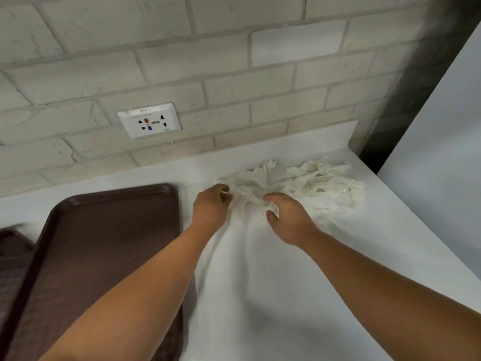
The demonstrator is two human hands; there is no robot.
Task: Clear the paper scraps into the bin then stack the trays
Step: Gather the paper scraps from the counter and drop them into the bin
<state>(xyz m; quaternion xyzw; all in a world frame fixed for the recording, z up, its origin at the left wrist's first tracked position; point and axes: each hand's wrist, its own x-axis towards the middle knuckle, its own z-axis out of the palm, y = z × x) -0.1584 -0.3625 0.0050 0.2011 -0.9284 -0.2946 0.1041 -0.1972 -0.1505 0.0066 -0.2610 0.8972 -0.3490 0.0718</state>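
White-painted brick wall (234, 61) backs a white table (260, 282), with a wall socket (149, 120) at 11 o'clock. The paper scraps (307, 181) lie in a loose crumpled heap on the table at 1 o'clock, close to the wall and near the table's right edge. A brown tray (109, 230) sits flat at 8 o'clock, and part of a second brown tray (11, 259) shows at 9 o'clock, its edge tucked just beside the first.

Both arms reach in from 6 o'clock to the near side of the heap. The right hand (289, 221) has its fingers and thumb curled around a wad of the scraps. The left hand (212, 207) has its fingers (226, 192) curled at the heap's left edge, touching paper; blur hides whether they grip any.
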